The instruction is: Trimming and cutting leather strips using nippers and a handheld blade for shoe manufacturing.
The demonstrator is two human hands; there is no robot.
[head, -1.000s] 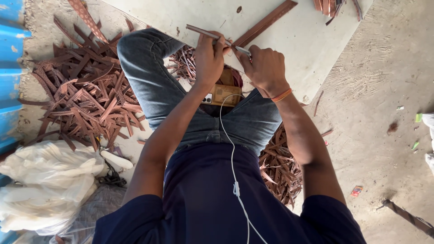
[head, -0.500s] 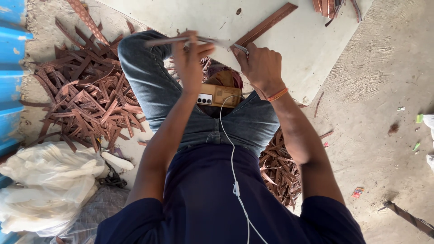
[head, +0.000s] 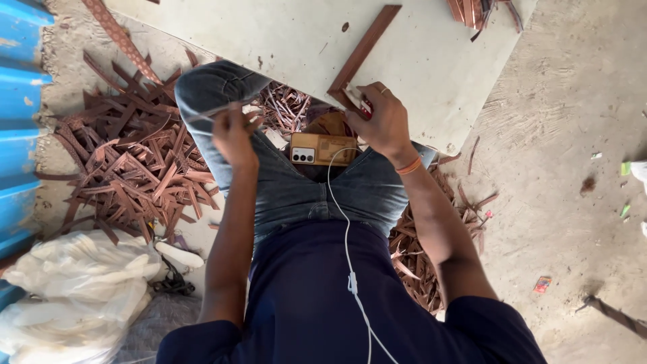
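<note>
My left hand (head: 234, 133) is over my left knee and pinches a thin pale strip (head: 214, 112) that sticks out to the left. My right hand (head: 381, 119) rests at the near edge of a pale board (head: 290, 40). It is closed around a small tool with a red handle (head: 364, 108), held against the near end of a long brown strip (head: 364, 50) that lies diagonally on the board. A phone in a tan case (head: 323, 148) lies on my lap, with a white earphone cable (head: 347, 256) running down from it.
A heap of brown strip offcuts (head: 128, 168) covers the ground at my left, and more offcuts (head: 418, 256) lie under my right arm. White plastic bags (head: 74, 296) sit at lower left beside a blue corrugated sheet (head: 20, 121). More brown strips (head: 478, 10) rest at the board's far right.
My left hand has pulled away from my right hand, moving left and down toward my knee with the thin strip. My right hand has stayed at the board's edge.
</note>
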